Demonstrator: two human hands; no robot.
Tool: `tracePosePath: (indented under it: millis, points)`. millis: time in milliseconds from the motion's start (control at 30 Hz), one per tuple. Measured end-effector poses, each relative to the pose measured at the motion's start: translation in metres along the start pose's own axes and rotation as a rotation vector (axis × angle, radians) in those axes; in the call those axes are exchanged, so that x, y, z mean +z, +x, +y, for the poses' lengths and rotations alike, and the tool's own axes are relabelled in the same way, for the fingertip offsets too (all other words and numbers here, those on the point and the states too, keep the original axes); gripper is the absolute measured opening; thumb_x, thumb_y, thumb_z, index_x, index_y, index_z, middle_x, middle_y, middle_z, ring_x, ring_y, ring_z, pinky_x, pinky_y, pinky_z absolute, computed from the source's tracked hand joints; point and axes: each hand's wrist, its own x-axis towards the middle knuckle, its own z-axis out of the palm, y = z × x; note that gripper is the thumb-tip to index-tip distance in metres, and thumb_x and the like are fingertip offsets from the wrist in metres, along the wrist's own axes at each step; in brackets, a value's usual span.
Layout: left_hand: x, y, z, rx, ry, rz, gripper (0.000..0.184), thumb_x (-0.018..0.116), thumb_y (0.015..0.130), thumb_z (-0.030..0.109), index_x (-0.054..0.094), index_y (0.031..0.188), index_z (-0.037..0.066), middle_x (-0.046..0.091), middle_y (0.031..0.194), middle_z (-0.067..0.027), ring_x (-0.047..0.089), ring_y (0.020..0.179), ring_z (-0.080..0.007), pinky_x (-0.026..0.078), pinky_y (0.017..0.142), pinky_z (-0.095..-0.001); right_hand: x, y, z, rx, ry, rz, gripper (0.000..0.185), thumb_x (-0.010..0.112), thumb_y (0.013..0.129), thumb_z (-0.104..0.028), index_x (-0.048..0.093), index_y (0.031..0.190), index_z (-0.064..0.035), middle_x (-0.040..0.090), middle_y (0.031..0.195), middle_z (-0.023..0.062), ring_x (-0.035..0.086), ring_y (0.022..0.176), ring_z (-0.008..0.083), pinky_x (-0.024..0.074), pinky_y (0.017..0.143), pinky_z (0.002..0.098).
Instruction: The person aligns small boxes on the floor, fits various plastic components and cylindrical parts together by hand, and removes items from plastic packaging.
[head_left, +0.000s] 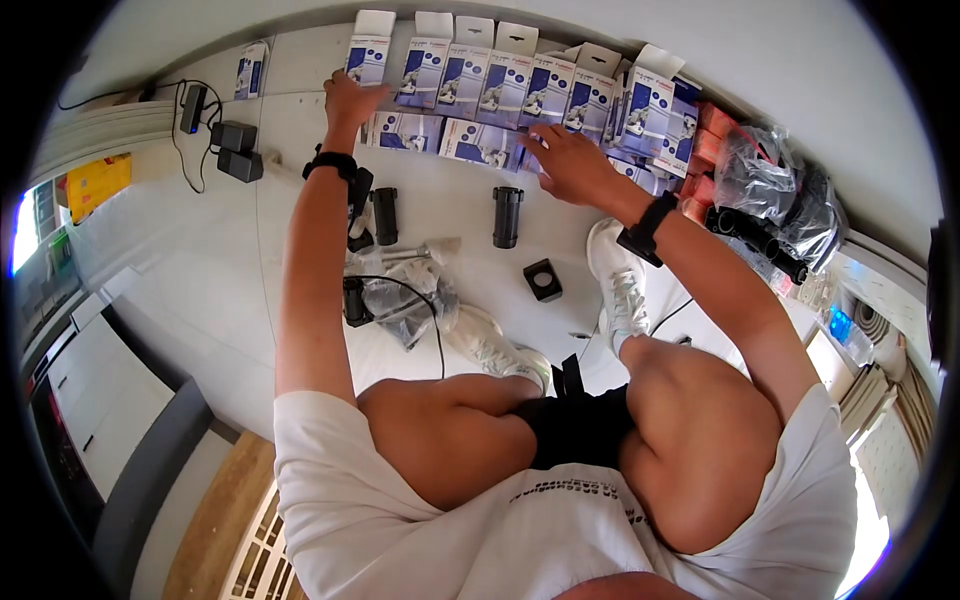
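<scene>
My left hand [351,103] is at the lower end of the leftmost blue-and-white cardboard box [369,58], with fingers on its left edge and the thumb below its right side. That box has its white top flap raised. My right hand [572,166] has its fingers spread at the right end of a box lying on its side [480,146]; whether the fingertips press on it is hard to see. A second box on its side [403,131] lies just under my left hand. Several similar boxes [508,85] stand in a row behind, some with open flaps.
Two black cylinders [507,217] [384,215] and a black square part [543,281] are on the floor, near a clear plastic bag [405,292]. Black adapters [237,150] with cables lie left. Orange packs [708,140] and bagged black parts [757,243] are right. A lone box [250,71] stands far left.
</scene>
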Motion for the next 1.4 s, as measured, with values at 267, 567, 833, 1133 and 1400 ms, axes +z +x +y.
tracePosePath:
  millis: [267,567,833,1133,1400]
  points:
    - [0.011,-0.028,0.035,0.139,-0.504,-0.171,0.074,0.082,0.068,0.039,0.055,0.119,-0.008,0.057,0.120,-0.0264,0.061,0.107,-0.0373,0.051,0.092,-0.0432,0.001,-0.006,0.007,0.010,-0.014,-0.061,0.072,0.069,0.079,-0.012,0.041,0.145,-0.0098,0.043,0.142,0.0126,0.047,0.127,0.0302,0.0484,0.097,0.0461]
    - [0.014,-0.014,0.079,0.049,-0.293,-0.163,0.098,0.080,0.066,0.047,0.036,0.136,-0.007,0.060,0.122,-0.0269,0.061,0.113,-0.0391,0.051,0.094,-0.0450,-0.003,-0.006,0.005,0.034,0.019,-0.063,0.066,0.065,0.078,-0.011,0.047,0.141,-0.0049,0.046,0.142,0.0150,0.045,0.132,0.0318,0.0444,0.102,0.0464]
    - [0.005,-0.015,0.073,0.021,-0.125,-0.146,0.099,0.081,0.066,0.044,0.033,0.140,0.000,0.064,0.121,-0.0209,0.064,0.111,-0.0365,0.052,0.093,-0.0473,-0.002,-0.007,0.006,-0.005,0.013,-0.094,0.067,0.065,0.080,-0.015,0.044,0.143,-0.0060,0.045,0.143,0.0147,0.047,0.130,0.0296,0.0487,0.095,0.0445]
    - [-0.019,-0.031,0.065,-0.025,-0.074,-0.099,0.084,0.081,0.066,0.042,0.044,0.131,0.003,0.065,0.117,-0.0193,0.064,0.109,-0.0367,0.051,0.092,-0.0476,-0.008,-0.010,0.001,0.008,0.108,-0.013,0.059,0.066,0.083,-0.017,0.048,0.138,-0.0048,0.050,0.132,0.0168,0.051,0.122,0.0336,0.0507,0.091,0.0443]
    - [-0.044,-0.110,0.088,0.300,-0.426,0.155,0.072,0.081,0.073,0.032,0.047,0.131,0.003,0.068,0.109,-0.0191,0.067,0.099,-0.0349,0.053,0.085,-0.0421,-0.033,0.006,-0.020,0.289,0.976,0.019,0.074,0.070,0.088,-0.045,0.042,0.140,0.0001,0.059,0.123,0.0179,0.059,0.113,0.0299,0.0486,0.097,0.0381]
